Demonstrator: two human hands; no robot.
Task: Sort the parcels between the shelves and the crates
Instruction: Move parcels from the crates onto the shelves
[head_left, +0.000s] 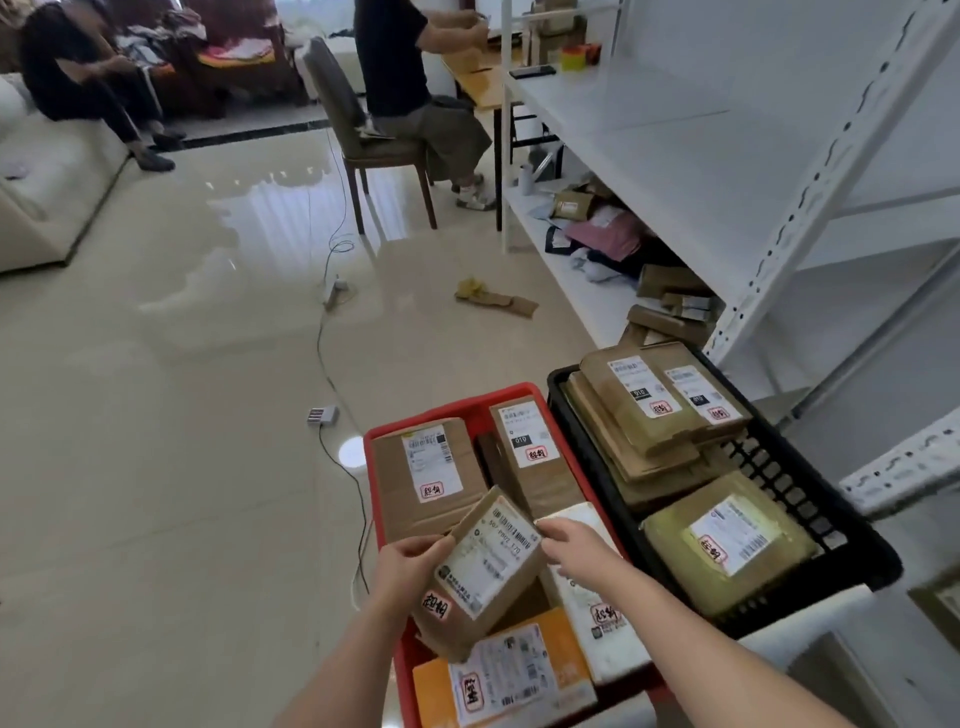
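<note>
Both forearms enter from the bottom edge of the frame and reach forward over the red crate (375, 470) at lower centre. The left hand (410, 564) is curled round the left edge of a brown parcel (485, 571), thumb on top — the parcel is held tilted, label up, above the other contents of the crate. The right hand (571, 545) is stretched out just right of it, fingers fairly straight, fingertips touching the parcel's upper right corner; whether anything is pinched there cannot be told. The two hands are set close together, with only the parcel between them.

Under the held parcel an orange parcel (563, 652) and a white parcel (602, 623) lie in the near end of the red crate, and two more brown boxes (431, 473) are seen at its far end. A black crate (779, 478) — stacked with flat brown parcels — stands touching the red one on the right, beside the white shelves (727, 156) that fill the right of the frame
</note>
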